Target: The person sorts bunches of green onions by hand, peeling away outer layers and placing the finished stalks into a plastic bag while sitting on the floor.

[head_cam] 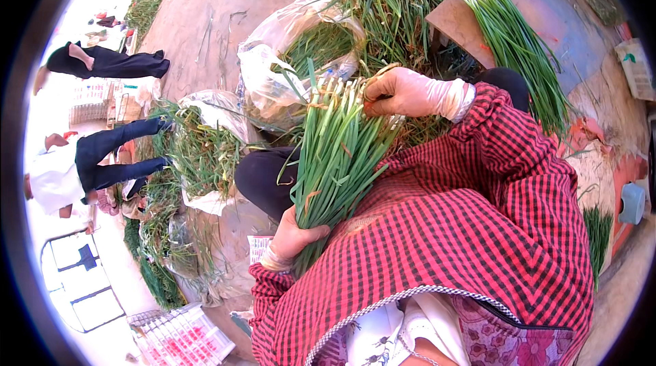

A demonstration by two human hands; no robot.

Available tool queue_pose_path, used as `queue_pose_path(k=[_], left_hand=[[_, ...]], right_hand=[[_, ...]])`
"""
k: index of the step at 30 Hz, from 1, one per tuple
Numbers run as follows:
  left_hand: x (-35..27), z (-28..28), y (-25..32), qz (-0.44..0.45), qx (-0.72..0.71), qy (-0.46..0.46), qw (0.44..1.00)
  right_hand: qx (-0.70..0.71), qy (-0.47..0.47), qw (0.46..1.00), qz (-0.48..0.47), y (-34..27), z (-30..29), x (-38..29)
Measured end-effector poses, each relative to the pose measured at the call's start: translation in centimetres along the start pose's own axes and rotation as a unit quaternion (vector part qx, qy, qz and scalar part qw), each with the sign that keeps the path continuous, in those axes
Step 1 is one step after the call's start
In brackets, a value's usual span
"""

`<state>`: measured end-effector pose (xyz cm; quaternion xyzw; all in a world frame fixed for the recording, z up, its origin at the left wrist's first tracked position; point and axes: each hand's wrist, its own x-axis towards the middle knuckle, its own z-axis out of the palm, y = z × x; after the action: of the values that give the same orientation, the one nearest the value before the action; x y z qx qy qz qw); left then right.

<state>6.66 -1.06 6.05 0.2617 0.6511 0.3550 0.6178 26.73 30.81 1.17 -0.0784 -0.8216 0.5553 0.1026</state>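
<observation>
My left hand (299, 235), in a thin pale glove, is closed around the green leaf ends of a bunch of garlic chives (338, 156) lying across my lap. At the white stem end of that bunch is my right hand (402, 92), gloved too, its thumb and fingers pinched on some stems and a brownish strand. What exactly lies between those fingertips is partly hidden. A second bunch of green chives (517, 53) rests over a low wooden board (456, 18) at the upper right, white ends pointing up.
A large heap of loose chives (400, 2) lies ahead, beside an open clear plastic bag (256, 64) of greens. More greens (205, 161) lie to the left. Two people (113, 61) stand at far left. A plastic crate (184, 338) is at lower left, a blue stool (632, 203) at right.
</observation>
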Motion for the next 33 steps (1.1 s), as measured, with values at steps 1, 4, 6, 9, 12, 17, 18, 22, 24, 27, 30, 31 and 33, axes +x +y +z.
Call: queue_pose_path(k=[1,4,6,9,12,17,18,22,24,27,30,31,33], left_hand=[[-0.2,-0.1,-0.2,-0.006,-0.006,0.002,1.000],[-0.3,-0.2,-0.2,-0.008,-0.014,0.014,1.000],[0.0,-0.1,-0.4,0.005,0.002,0.026,1.000],[-0.1,0.1,0.1,0.014,0.026,0.048,0.998],[0.0,-0.5,-0.4,0.032,0.043,0.057,0.997],[0.4,0.0,0.3,0.035,0.095,0.063,0.993],[0.6,0.0,0.3,0.037,0.104,0.058,0.992],[0.3,0.0,0.4,0.028,0.118,0.040,0.992],[0.3,-0.2,-0.1,0.035,0.121,0.035,0.991],[0.0,-0.5,-0.4,0.035,0.091,0.034,0.995],[-0.1,-0.8,-1.5,0.046,0.113,0.043,0.992],[-0.2,-0.8,-1.3,0.048,0.125,0.043,0.990],[0.1,-0.4,-0.4,0.054,0.151,0.036,0.986]], right_hand=[[-0.016,-0.002,1.000,0.027,-0.5,0.3,0.0],[-0.101,0.009,0.995,0.021,-1.2,0.4,-0.4],[-0.177,0.063,0.982,0.000,0.2,-0.2,-0.7],[-0.270,0.185,0.941,0.089,1.9,-4.1,-0.8],[-0.363,0.317,0.855,0.191,5.4,-9.3,-1.9],[-0.252,0.250,0.933,0.066,0.9,-4.5,-0.4],[-0.245,0.199,0.949,0.009,-1.5,-1.7,0.1],[-0.244,0.076,0.966,-0.045,-3.0,3.2,1.2],[-0.125,0.082,0.989,0.011,-2.6,3.7,1.4],[0.103,0.098,0.988,0.059,-2.7,3.9,1.0],[0.236,0.129,0.955,0.126,-3.3,1.8,0.0],[0.239,0.180,0.946,0.124,-2.0,0.8,-0.5],[0.166,0.250,0.942,0.148,1.9,-2.2,-1.9]])
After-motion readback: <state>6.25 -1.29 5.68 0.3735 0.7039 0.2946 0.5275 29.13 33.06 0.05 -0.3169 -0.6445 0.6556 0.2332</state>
